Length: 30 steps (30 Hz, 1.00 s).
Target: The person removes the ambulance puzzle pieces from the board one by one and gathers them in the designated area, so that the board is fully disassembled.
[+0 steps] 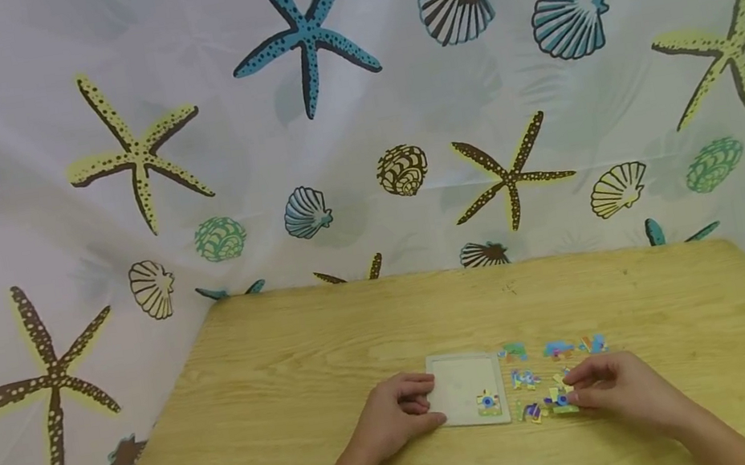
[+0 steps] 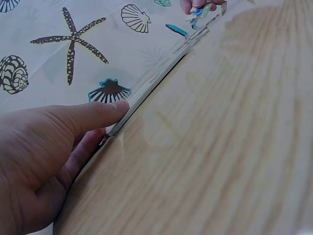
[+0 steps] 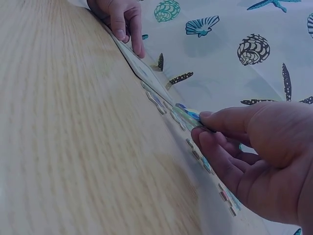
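A white square puzzle tray (image 1: 454,390) lies flat on the wooden table, with one colourful puzzle piece (image 1: 488,402) set in its lower right corner. At the tray's left edge, my left hand (image 1: 395,412) holds the rim; its thumb (image 2: 110,113) lies near the tray's corner in the left wrist view. To the right of the tray, my right hand (image 1: 623,390) pinches a green and blue puzzle piece (image 1: 561,399) between thumb and fingers. In the right wrist view that piece (image 3: 187,116) is tilted, just above the loose pieces.
Several loose puzzle pieces lie right of the tray, among them a blue one (image 1: 558,348), a green one (image 1: 513,352) and a purple one (image 1: 532,411). The wooden table (image 1: 278,377) ends at a hanging cloth (image 1: 356,129) printed with starfish and shells.
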Available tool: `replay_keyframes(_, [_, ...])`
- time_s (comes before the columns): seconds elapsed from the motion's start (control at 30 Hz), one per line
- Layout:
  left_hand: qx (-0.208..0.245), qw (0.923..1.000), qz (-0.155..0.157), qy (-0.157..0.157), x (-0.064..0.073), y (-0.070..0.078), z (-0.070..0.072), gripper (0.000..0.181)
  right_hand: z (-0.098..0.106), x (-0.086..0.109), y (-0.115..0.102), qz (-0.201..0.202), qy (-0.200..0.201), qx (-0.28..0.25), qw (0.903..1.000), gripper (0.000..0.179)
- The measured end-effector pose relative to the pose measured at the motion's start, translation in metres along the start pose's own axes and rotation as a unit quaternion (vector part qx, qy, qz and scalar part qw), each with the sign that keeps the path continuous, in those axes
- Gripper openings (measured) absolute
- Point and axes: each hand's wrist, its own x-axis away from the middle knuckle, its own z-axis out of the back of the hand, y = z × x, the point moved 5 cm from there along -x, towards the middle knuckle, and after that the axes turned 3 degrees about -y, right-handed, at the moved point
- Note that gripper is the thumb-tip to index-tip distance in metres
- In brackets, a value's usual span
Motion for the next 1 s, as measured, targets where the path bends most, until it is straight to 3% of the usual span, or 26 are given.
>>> replay_keyframes(0.23, [-0.008,0.9999,0.007,-0.002,0.001,-0.002,0.001,0.049,0.005,0.006,0.005,-0.003,0.025,0.065,0.9976,0.033])
replay_keyframes(0.4, [-0.004,0.9999,0.011,-0.002,0.001,0.000,0.000,0.049,0.006,0.010,0.002,-0.015,0.067,0.138,0.9880,0.027])
replay_keyframes(0.63, [0.000,0.9999,0.011,-0.003,0.001,0.000,0.000,0.049,0.006,0.012,-0.003,-0.025,0.082,0.185,0.9790,0.027])
replay_keyframes(0.8, [0.007,0.9998,0.015,-0.006,0.003,0.000,-0.001,0.049,0.003,0.012,-0.003,-0.014,0.068,0.172,0.9827,0.027])
replay_keyframes(1.0, [0.005,0.9999,0.013,-0.005,0.002,0.000,0.000,0.049,0.004,0.003,-0.007,-0.006,0.043,0.116,0.9923,0.033])
